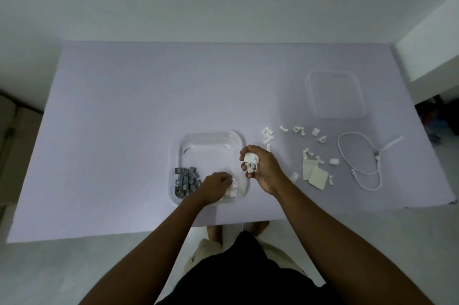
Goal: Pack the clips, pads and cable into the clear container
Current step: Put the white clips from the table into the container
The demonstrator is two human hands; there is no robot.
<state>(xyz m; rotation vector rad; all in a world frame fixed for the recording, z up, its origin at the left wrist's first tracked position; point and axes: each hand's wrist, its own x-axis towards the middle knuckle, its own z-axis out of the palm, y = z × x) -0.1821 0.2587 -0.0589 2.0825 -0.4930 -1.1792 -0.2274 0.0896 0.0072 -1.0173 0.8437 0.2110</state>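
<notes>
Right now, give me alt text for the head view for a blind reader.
A person's right hand holds white clips beside a clear container, where the left hand touches a white pile next to grey clips. Loose clips, pads, a cable and a lid lie to the right.

Nothing readable here: no print, label, brand or number shows on the clear container (211, 134), the lid (335, 93), the clips (295, 129), the pads (315, 174) or the cable (347, 141).

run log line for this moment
left hand: on white plastic clips in clear plastic container; right hand: grips white clip handful; cream square pads, white cable: unpacked
</notes>
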